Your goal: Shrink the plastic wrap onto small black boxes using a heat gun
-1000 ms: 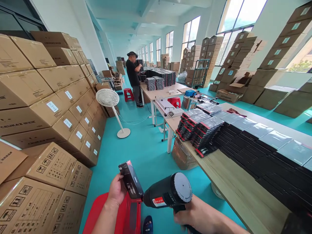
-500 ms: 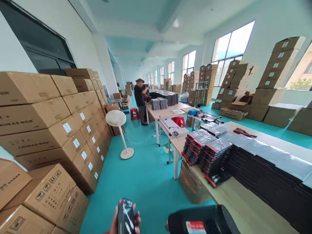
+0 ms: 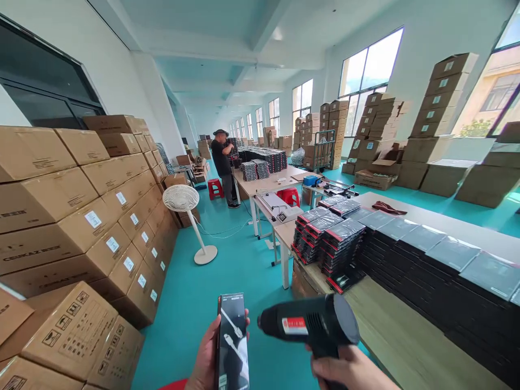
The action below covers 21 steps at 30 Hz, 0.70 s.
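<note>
My left hand is closed round a slim black box with white cables pictured on its face, held upright at the bottom centre. To its right, my right hand grips the handle of a black heat gun with a red and white label. The gun's nozzle points left toward the box, with a small gap between them. On the table to the right stand piles of black and red packages in clear film, beside long stacks of flat black boxes.
Cardboard boxes are stacked high on the left, near a white standing fan. A person in black stands at a farther table. Red stools and more carton stacks are farther back.
Both hands have risen further into view with the box and the heat gun. The box now shows its printed face. My view has shifted slightly to the right.
</note>
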Motion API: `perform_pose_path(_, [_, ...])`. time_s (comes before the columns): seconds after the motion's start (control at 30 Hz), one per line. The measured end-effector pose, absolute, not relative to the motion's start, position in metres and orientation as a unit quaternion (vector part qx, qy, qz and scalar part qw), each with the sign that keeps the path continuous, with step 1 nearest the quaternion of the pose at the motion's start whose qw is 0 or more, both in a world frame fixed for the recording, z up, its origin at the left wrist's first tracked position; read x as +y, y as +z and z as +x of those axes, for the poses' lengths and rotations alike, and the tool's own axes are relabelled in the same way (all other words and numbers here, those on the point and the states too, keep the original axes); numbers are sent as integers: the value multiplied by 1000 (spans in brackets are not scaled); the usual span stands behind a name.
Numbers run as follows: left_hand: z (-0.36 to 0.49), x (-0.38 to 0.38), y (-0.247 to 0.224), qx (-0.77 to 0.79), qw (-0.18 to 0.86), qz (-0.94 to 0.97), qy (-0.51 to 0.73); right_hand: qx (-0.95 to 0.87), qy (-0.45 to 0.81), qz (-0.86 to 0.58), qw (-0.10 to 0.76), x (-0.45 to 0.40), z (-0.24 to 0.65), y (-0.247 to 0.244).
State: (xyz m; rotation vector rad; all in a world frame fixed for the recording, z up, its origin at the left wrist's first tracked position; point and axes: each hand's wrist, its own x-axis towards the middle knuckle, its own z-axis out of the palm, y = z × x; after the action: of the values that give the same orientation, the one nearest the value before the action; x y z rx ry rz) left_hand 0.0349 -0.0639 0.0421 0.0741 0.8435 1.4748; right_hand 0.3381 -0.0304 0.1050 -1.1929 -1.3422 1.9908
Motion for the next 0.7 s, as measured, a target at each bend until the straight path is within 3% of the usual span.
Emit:
perform_pose_path(0.1, [40,-66,41,420,667,36,614,-441,747,-398,299,-18,316,128])
perform_pose_path(0.23, [43,-68,41,482,660,12,576,-473,783,-325,241,-20,294,143])
perform_pose_path(0.37, [40,-72,45,441,690,20,573,-425,756,-395,305,-20,290,141])
perform_pose_path(0.53, [33,-76,43,479,659,5,580,-450,780,-349,259,-18,289,141])
perform_pose_path(0.7, [28,-75,39,485,663,10,570,-439,746,-421,272,-22,284,148])
